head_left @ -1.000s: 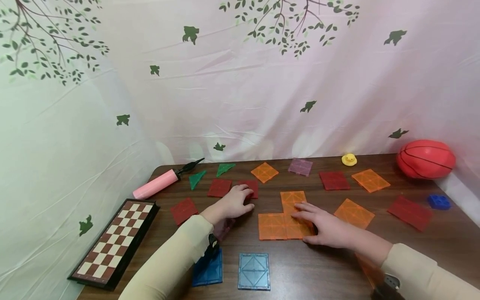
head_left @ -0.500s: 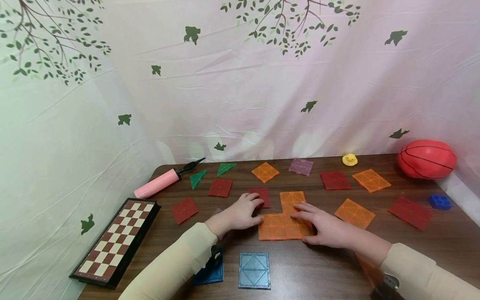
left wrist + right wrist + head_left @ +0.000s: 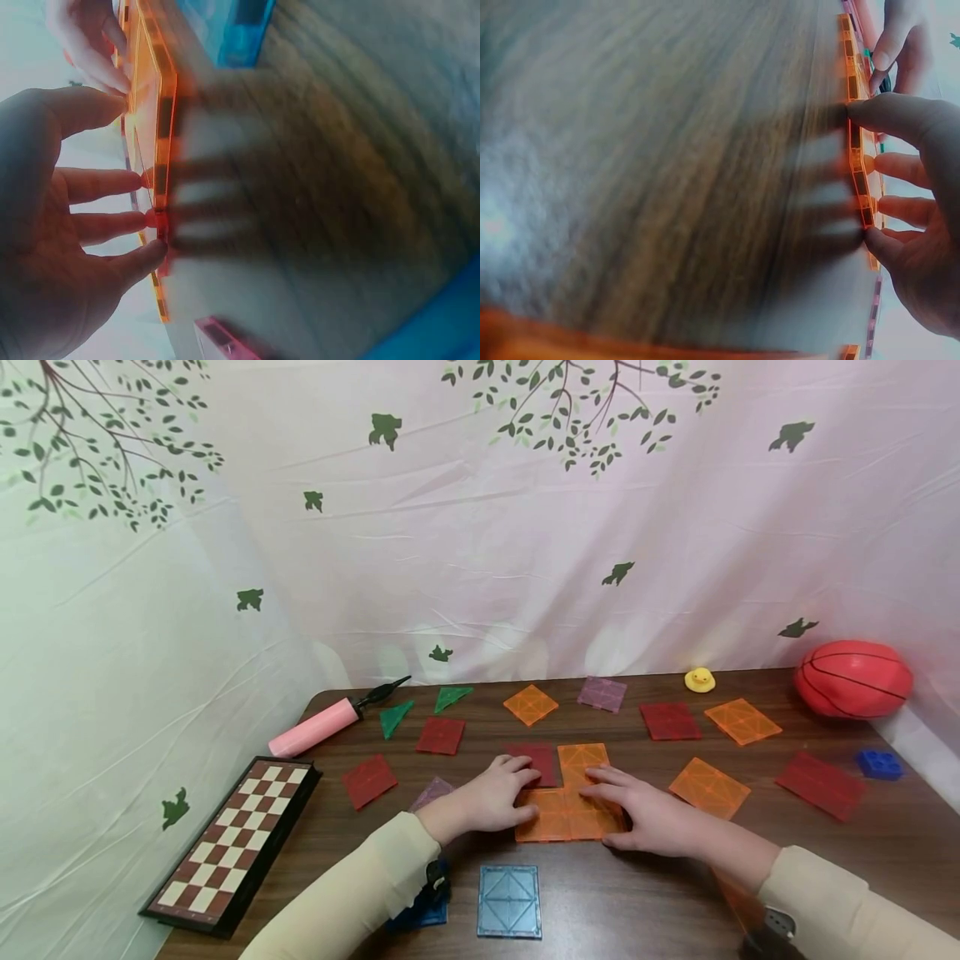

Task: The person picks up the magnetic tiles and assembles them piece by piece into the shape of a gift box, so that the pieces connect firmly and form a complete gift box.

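An L-shaped group of flat orange tiles (image 3: pixel 581 757) lies in the middle of the dark wooden table (image 3: pixel 645 902). My right hand (image 3: pixel 637 810) rests flat on its right part, fingers straight. My left hand (image 3: pixel 495 793) lies with straight fingers on the left orange tile (image 3: pixel 547 825) and touches a dark red tile (image 3: pixel 542 758) that sits against the upper orange tile. In the left wrist view the left hand's fingertips (image 3: pixel 154 219) press on the orange tile's edge (image 3: pixel 161 112). In the right wrist view the right hand (image 3: pixel 915 195) presses the orange tiles (image 3: pixel 855 150) the same way.
Loose tiles lie around: red (image 3: pixel 440 735), orange (image 3: pixel 708 787), purple (image 3: pixel 602 693), light blue (image 3: pixel 510 902), green triangles (image 3: pixel 393 718). A pink pump (image 3: pixel 315 727) and chessboard (image 3: pixel 228 843) are at the left. A duck (image 3: pixel 699 679), basketball (image 3: pixel 853 678) and blue brick (image 3: pixel 879 764) are at the right.
My left hand slid the dark red tile to the right and nearer, up against the orange tiles, and now lies on the left orange tile. The right hand stayed put.
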`<state>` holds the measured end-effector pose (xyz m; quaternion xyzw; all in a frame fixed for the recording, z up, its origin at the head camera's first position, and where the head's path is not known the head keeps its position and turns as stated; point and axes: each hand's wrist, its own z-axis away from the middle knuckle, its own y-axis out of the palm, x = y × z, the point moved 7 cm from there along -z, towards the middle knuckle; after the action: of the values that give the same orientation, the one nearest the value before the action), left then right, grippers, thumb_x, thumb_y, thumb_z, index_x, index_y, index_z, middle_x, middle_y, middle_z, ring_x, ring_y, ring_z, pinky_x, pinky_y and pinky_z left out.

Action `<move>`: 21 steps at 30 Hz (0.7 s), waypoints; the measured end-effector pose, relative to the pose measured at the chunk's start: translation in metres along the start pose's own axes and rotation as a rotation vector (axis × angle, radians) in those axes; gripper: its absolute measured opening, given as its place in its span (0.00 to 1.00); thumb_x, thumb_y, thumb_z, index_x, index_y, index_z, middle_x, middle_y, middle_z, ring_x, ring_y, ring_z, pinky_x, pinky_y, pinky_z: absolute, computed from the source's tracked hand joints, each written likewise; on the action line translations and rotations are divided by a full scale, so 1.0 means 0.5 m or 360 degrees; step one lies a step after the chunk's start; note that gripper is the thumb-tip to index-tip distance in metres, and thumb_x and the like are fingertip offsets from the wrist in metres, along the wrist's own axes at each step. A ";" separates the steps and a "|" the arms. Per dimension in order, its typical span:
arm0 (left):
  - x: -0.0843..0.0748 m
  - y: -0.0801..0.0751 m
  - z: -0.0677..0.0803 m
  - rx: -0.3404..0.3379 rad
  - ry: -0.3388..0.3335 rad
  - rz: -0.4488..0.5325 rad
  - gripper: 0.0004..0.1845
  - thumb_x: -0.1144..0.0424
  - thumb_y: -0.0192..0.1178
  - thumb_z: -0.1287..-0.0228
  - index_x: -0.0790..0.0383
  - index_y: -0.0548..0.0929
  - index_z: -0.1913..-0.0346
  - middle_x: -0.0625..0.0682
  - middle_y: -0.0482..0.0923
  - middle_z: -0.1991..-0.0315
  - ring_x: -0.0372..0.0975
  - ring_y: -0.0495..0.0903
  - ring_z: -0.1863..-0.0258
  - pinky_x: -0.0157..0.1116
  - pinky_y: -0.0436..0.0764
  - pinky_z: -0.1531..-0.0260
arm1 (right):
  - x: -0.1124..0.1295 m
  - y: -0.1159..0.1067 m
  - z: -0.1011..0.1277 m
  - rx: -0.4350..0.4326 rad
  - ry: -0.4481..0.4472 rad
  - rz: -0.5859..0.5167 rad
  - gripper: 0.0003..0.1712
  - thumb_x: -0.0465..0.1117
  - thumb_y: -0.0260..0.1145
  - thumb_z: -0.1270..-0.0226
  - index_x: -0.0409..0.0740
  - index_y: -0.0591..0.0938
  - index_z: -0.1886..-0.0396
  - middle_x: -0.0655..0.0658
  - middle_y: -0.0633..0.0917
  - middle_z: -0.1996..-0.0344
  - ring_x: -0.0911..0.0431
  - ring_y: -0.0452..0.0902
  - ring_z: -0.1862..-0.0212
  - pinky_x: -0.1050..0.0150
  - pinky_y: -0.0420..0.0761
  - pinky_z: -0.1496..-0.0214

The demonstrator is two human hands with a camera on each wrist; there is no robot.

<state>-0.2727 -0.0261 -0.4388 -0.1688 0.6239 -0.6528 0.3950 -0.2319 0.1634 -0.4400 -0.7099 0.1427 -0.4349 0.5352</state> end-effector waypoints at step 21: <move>-0.035 0.024 0.008 -0.0002 0.0083 -0.0244 0.46 0.33 0.59 0.33 0.63 0.66 0.24 0.58 0.59 0.23 0.51 0.59 0.26 0.40 0.67 0.32 | -0.003 0.000 0.000 -0.0021 -0.0025 0.0034 0.36 0.47 0.78 0.40 0.42 0.79 0.33 0.34 0.68 0.27 0.32 0.59 0.27 0.34 0.68 0.35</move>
<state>-0.2551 -0.0150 -0.4447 -0.1993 0.6197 -0.6850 0.3273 -0.2329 0.1644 -0.4409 -0.7152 0.1489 -0.4226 0.5363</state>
